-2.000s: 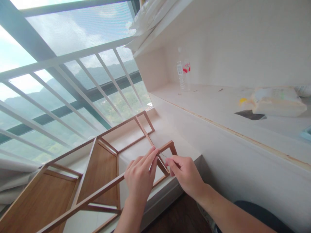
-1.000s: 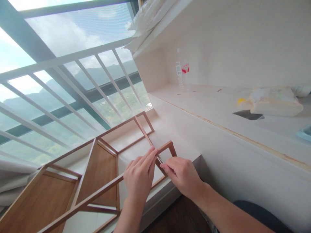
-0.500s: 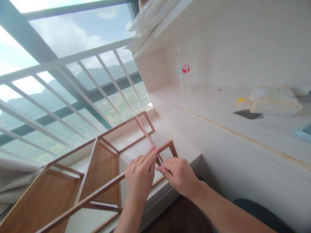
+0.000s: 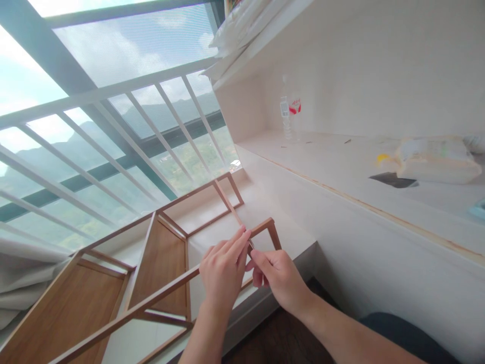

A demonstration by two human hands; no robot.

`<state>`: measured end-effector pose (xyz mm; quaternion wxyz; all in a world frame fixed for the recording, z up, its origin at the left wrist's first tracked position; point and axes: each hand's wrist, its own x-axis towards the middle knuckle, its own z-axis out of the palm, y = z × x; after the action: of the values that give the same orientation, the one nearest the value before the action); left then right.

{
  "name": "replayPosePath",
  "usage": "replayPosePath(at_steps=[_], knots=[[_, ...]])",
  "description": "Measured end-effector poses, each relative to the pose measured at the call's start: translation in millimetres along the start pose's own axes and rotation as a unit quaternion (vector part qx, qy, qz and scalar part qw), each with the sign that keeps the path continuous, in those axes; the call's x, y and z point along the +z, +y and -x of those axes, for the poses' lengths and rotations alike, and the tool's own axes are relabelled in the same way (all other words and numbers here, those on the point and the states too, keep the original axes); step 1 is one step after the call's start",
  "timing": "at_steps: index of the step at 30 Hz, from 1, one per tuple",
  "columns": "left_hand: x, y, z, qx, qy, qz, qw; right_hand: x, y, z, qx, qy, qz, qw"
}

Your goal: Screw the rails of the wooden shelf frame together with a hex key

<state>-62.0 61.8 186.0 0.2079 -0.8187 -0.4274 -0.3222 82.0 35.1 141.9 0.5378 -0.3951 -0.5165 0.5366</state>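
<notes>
A brown wooden shelf rack with slim rails and flat panels lies tilted on the window ledge. My left hand is closed around its long front rail, fingers laid along the joint where a crossbar meets it. Just right of that, my right hand pinches a small, thin metallic piece against the joint; its exact kind is too small to tell. The rail's end sticks out beyond both hands. The fingers cover most of the joint.
White railing and window stand behind the rack. At right, a white shelf holds a clear plastic bottle and a soft package with a yellow cap. A grey curtain hangs at left. A dark rounded object is at lower right.
My right hand's grip has turned at the joint, with its lower fingers now showing below the thumb. My left hand keeps its hold. The view has shifted slightly.
</notes>
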Motion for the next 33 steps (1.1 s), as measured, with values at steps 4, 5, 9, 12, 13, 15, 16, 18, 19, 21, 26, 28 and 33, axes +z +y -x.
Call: replayPosePath(at_steps=[4,5,9,12,13,15,16,18,19,21,26,28,33], knots=[[-0.3,0,-1,-0.008,0.000,0.008,1.000,7,3,-2,0.084,-0.013,-0.154,0.984],[-0.1,0,-1,-0.009,0.002,0.009,1.000,8,3,-2,0.090,-0.014,-0.174,0.980],[0.3,0,-1,-0.010,0.010,0.003,1.000,8,-2,-2,0.107,-0.034,-0.243,0.963],[-1.7,1,-1,-0.008,0.001,0.009,1.000,10,-3,0,0.133,-0.061,-0.322,0.935],[-2.7,1,-1,-0.007,-0.005,0.012,1.000,11,-3,0,0.147,-0.074,-0.356,0.920],[-4.8,2,-1,-0.006,-0.015,0.013,1.000,14,-3,2,0.177,-0.104,-0.428,0.880],[-5.5,2,-1,-0.008,-0.017,0.012,1.000,14,-2,2,0.190,-0.118,-0.458,0.861],[-6.3,2,-1,-0.012,-0.020,0.011,1.000,15,-1,3,0.203,-0.135,-0.495,0.834],[-6.4,2,-1,-0.014,-0.021,0.011,1.000,15,-1,4,0.204,-0.137,-0.502,0.829],[-6.2,2,-1,-0.013,-0.020,0.011,1.000,15,0,5,0.200,-0.130,-0.499,0.833],[-6.4,3,1,-0.012,-0.019,0.012,1.000,13,1,8,0.183,-0.107,-0.458,0.863],[-7.1,3,1,-0.016,-0.019,0.013,1.000,14,0,10,0.167,-0.106,-0.442,0.875],[-6.4,4,1,-0.015,-0.017,0.017,1.000,17,-3,13,0.140,-0.087,-0.355,0.920]])
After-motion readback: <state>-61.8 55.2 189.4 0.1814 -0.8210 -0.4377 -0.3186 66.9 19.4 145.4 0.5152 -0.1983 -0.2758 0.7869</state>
